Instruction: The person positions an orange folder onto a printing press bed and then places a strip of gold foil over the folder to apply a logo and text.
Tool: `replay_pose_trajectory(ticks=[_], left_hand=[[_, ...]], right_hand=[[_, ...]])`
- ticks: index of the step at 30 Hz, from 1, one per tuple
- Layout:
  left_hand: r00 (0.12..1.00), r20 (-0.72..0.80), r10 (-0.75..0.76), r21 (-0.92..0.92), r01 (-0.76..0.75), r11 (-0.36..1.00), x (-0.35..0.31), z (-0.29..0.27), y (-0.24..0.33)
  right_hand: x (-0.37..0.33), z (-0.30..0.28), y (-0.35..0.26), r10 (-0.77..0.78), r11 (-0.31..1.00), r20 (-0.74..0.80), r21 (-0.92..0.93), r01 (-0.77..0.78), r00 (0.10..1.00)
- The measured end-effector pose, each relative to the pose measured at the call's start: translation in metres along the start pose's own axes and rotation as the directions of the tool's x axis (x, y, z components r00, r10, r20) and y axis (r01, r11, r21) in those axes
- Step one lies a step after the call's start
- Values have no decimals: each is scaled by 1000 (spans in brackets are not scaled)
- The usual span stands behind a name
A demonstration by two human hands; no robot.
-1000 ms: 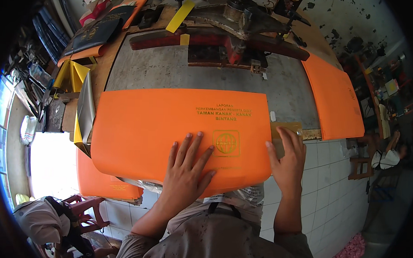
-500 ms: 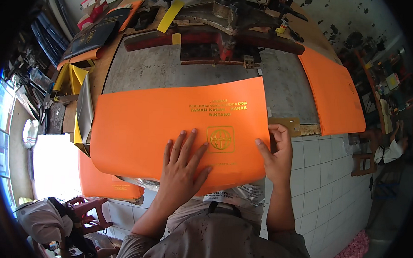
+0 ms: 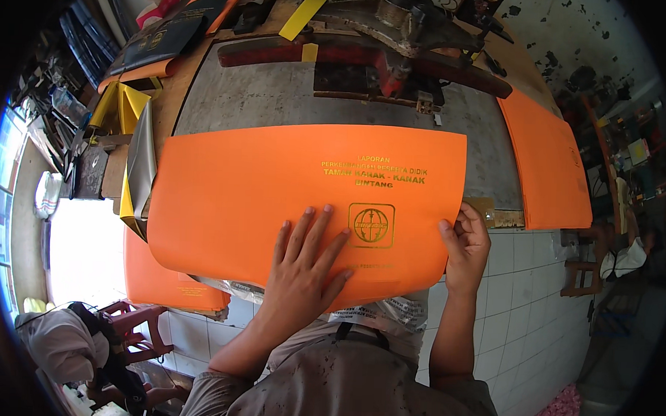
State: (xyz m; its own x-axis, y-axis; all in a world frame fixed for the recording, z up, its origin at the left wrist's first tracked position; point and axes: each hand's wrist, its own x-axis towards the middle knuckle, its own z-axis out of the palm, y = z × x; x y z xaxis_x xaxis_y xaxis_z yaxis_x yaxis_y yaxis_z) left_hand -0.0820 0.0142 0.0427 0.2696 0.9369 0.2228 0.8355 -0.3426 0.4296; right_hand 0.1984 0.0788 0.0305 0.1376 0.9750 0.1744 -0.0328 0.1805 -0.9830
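Note:
A large orange cover sheet (image 3: 246, 183) with gold stamped lettering and a globe emblem in a square frame lies before me, its near edge curving down over my lap. My left hand (image 3: 305, 258) rests flat on its lower middle, fingers spread, just left of the emblem. At the sheet's right edge, my right hand (image 3: 467, 246) pinches it, thumb on top and the other fingers curled behind. Beyond the sheet stands a heavy iron press (image 3: 397, 56) with dark red arms, over a grey metal bed (image 3: 241, 95).
Stacked orange covers (image 3: 547, 164) lie at the right end of the bench; more orange covers (image 3: 176, 287) are low on the left. Yellow and grey foil (image 3: 140, 164) hangs at the bench's left edge. Dark covers (image 3: 170, 37) lie far left. A person (image 3: 68, 345) is near a red stool (image 3: 142, 330).
In the view, the sheet and both my hands sit slightly farther right. The sheet's upper right corner lies lower and its far edge straighter. My right hand still grips the edge.

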Motion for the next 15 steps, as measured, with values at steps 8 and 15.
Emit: replay_pose_trajectory(ticks=[8,15], left_hand=[[1000,1,-1,-6,1,1000,0,0,-1],[1000,4,-4,-6,4,1000,0,0,-1]], right_hand=[[0,2,-2,-12,1000,-8,-27,12,1000],[-1,3,-2,-12,999,-22,-32,12,1000]])
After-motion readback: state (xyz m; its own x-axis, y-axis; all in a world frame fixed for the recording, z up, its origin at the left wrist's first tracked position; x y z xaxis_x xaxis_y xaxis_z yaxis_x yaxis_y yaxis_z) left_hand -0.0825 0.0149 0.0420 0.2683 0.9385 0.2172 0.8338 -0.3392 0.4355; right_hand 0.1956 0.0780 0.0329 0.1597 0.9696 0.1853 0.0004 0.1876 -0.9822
